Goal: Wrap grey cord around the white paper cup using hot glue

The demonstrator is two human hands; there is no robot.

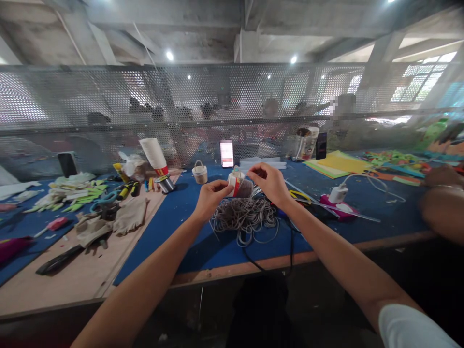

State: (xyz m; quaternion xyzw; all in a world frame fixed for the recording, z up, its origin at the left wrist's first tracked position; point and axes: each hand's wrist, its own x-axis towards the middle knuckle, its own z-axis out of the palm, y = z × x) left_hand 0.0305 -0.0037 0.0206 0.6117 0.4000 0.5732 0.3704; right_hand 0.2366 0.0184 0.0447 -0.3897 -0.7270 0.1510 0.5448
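My left hand (213, 197) grips the rim end of a white and red paper cup (237, 186), which lies tilted on its side in the air. Grey cord (246, 189) is wound around part of the cup. Beside the cup's other end, my right hand (271, 182) is closed in a pinch; what sits between its fingertips is too small to make out. Below both hands a loose tangle of grey cord (246, 216) lies on the blue table cover (163, 241).
A small cord-covered basket (199, 173) with a handle stands behind my left hand. Leftward are stacked paper cups (154, 153) and work gloves (130, 216). A lit phone (226, 153) leans at the back. To the right lie a white charger (338, 194), yellow sheets (340, 162) and another person's arm (444, 208).
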